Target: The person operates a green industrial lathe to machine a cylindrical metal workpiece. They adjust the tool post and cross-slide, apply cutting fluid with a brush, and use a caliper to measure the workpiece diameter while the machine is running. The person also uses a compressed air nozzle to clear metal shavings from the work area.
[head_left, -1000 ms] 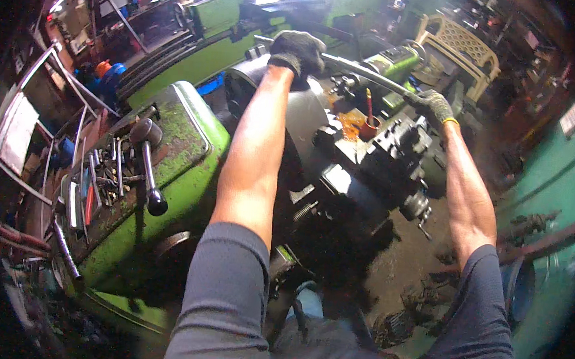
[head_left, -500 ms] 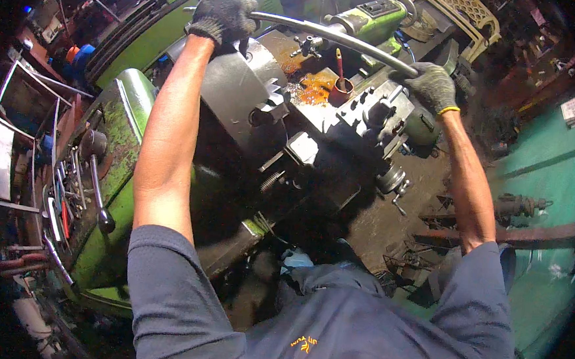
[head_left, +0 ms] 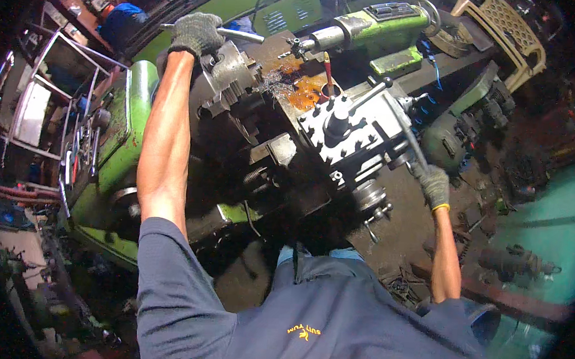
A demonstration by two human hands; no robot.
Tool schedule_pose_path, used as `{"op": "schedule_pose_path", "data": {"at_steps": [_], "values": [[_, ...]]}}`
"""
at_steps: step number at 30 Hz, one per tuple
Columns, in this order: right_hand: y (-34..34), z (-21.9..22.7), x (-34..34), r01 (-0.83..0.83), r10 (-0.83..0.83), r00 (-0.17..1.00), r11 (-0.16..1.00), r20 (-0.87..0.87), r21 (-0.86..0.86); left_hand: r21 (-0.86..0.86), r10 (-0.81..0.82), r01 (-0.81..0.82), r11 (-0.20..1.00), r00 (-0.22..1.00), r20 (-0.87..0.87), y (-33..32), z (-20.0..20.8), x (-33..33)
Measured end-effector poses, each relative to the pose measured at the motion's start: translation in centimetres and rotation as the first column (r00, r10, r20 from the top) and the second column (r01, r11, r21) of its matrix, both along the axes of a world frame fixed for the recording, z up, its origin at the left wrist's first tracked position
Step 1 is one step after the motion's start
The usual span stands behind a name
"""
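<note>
Right hand [head_left: 434,186]: having moved down toward the person since the earlier frame, it is now wrapping its gloved fingers around the near end of a grey rod [head_left: 413,142].
Grey rod: it is slanting up from that fist, past the right side of the tool post [head_left: 337,124]; whether it is touching there, one cannot tell.
Steel bar [head_left: 242,34]: it is no longer reaching across to the right; it is running through the left fist, protruding on both sides, just above the chuck [head_left: 231,76].
Left hand [head_left: 196,34]: its gloved fingers are curling firmly around the bar.
Sound handling, as judged: the left hand is best keeping the bar steady and its glove clear of the chuck's edges, while the right is guiding the rod's far end away from the tool post and the brush [head_left: 328,69].
</note>
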State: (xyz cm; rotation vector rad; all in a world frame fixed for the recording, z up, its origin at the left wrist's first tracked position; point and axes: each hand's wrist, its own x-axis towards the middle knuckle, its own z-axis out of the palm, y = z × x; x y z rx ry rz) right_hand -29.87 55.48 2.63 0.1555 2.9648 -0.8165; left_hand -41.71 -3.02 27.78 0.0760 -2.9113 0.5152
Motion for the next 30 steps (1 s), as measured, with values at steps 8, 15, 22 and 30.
{"op": "schedule_pose_path", "data": {"at_steps": [8,15,22,30], "values": [[-1.2,-5.0,-0.3,-0.227,0.229,0.969,0.973,0.092,-0.035,-0.179,-0.330,0.306,0.935,0.935,-0.127,0.8,-1.8,6.2],[-1.4,-3.8,-1.8,-0.160,0.253,0.921,0.939,0.297,-0.304,0.057,-0.275,0.339,0.939,0.841,-0.467,5.3,-3.4,21.2],[-5.1,-2.3,-2.3,-0.113,0.280,0.882,0.907,0.379,-0.407,0.319,0.345,-0.693,0.647,0.638,0.688,-0.6,-23.4,32.7],[-7.6,-2.0,-3.6,-0.079,0.278,0.896,0.867,0.345,-0.492,0.132,0.540,-0.785,0.606,0.527,0.656,-15.5,-34.5,37.6]]}}
